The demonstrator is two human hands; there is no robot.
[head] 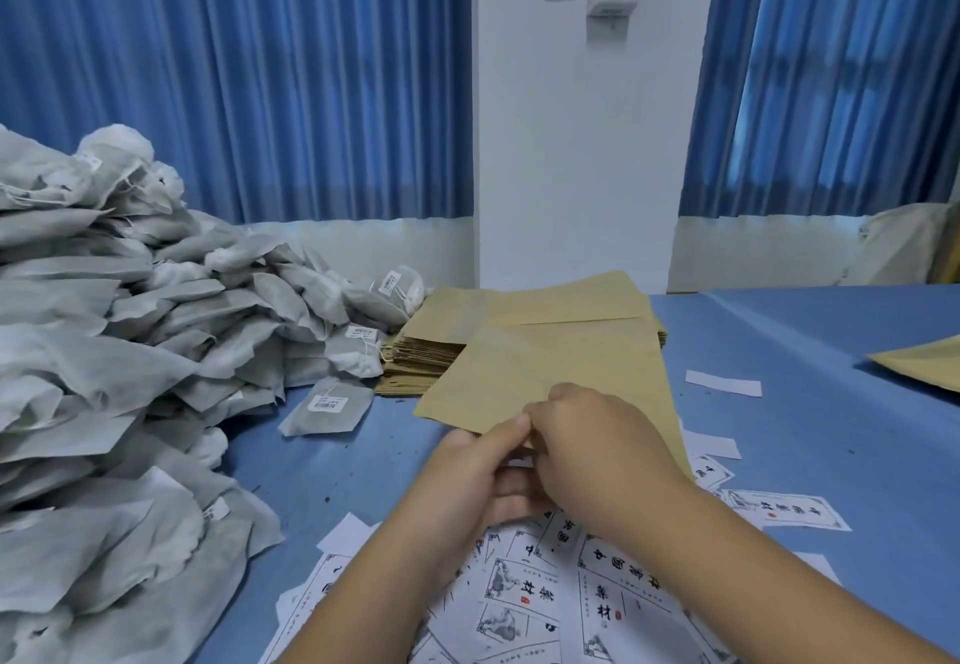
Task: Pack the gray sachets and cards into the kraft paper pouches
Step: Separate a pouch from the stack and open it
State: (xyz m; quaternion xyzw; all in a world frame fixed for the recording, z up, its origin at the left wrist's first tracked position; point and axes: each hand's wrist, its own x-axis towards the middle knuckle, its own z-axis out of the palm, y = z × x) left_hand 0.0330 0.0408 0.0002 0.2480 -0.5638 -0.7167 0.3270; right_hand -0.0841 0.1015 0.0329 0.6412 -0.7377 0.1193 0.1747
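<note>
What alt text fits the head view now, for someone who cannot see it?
The left hand and right hand pinch the near edge of a kraft pouch at a blue table. A heap of gray sachets sits to the left, a stack of pouches behind, and printed cards lie scattered nearest the camera.

Your blue cloth-covered table (805,351) carried a big heap of gray fabric sachets (104,351) on your left, a stack of flat kraft paper pouches (431,351) beside it, scattered white printed cards (602,611) nearest you, and what looked like blank white paper strips (723,383) to your right.
</note>
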